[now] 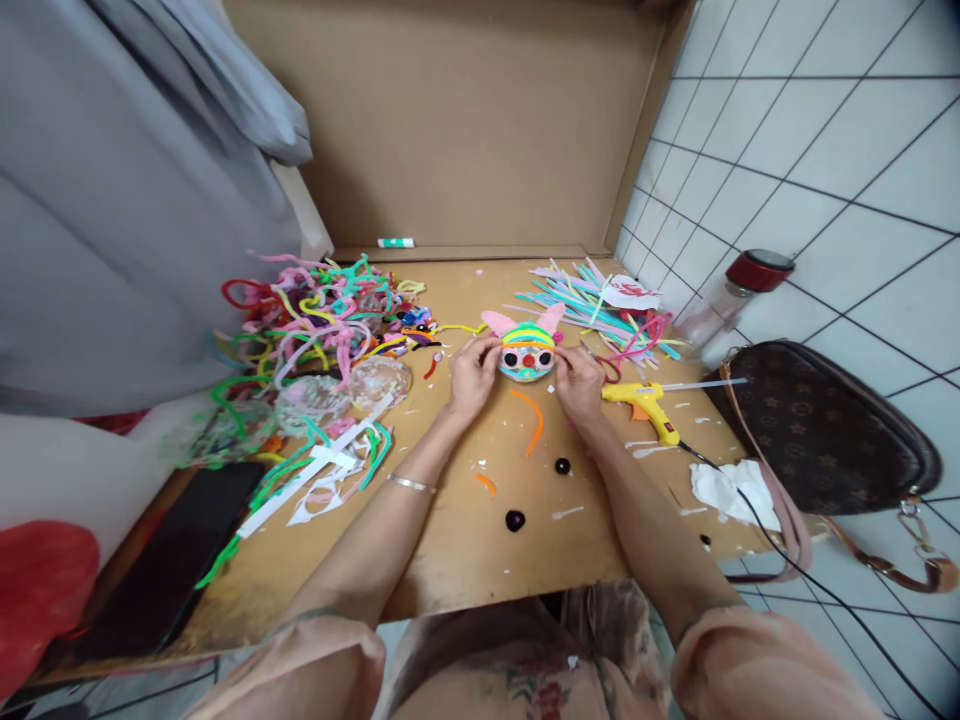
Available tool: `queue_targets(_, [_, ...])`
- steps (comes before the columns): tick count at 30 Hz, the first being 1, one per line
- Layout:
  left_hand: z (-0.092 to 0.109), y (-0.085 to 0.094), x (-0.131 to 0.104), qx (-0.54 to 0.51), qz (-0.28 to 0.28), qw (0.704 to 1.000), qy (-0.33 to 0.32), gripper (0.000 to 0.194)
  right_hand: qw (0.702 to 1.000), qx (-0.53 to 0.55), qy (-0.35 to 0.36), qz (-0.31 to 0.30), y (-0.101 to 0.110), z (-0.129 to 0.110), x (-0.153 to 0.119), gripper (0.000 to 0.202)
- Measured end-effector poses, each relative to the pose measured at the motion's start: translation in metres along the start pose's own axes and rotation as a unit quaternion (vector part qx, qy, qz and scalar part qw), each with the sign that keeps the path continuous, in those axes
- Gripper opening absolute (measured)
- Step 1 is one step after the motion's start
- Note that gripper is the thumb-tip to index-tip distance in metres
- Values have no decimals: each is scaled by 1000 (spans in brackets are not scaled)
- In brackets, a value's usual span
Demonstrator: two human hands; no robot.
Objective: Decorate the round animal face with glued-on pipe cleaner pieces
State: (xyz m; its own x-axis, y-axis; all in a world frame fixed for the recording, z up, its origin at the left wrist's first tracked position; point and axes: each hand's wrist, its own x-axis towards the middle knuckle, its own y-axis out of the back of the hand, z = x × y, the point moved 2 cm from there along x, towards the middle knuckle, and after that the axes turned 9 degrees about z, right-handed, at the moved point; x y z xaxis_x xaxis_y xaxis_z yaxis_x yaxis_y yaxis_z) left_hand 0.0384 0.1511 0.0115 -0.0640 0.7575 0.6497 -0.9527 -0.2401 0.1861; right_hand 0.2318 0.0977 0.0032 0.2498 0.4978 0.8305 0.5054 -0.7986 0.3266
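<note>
Between my two hands is a small craft animal head (pixel 528 345) with pink ears, black-and-white eyes, a red nose and bands of yellow, orange and green. My left hand (pixel 474 378) pinches its left edge. On the opposite edge, my right hand (pixel 580 380) grips it with thumb and fingers. Just below it on the table lies an orange pipe cleaner strip (pixel 534 425), with a shorter orange piece (pixel 486 484) farther down. Two black round pieces (pixel 515 520) are nearer the front edge. A yellow glue gun (pixel 646 408) rests right of my right hand.
Tangled pipe cleaners (pixel 330 320) and clear plastic domes (pixel 311 402) crowd the left. Straight pipe cleaners (pixel 574 300) lie back right. A bottle (pixel 724 300), a brown bag (pixel 825 430), tissue (pixel 735 492) and a black cord (pixel 739 490) are at right. A black phone (pixel 176 560) sits front left.
</note>
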Motion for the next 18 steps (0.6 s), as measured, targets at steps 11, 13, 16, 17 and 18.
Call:
queue_targets(11, [4,2,-3,19,14,1000,-16,14,1000,-21,0,0,3,-4,0,24])
queue_targets(13, [3,1,-3,17,14,1000,-6,14,1000,-22,3,0,3,-4,0,25])
queue_targets(16, [2,0,-3,14,17,1000,6,15,1000,-24,2,-5,3,-5,-1,25])
queue_targets(17, [2,0,-3,15,17,1000,7,15,1000,-25,0,-8,3,-5,-1,26])
queue_targets(18, [2,0,-3,15,17,1000,7,15,1000,-25,-2,-11,3,-5,-1,26])
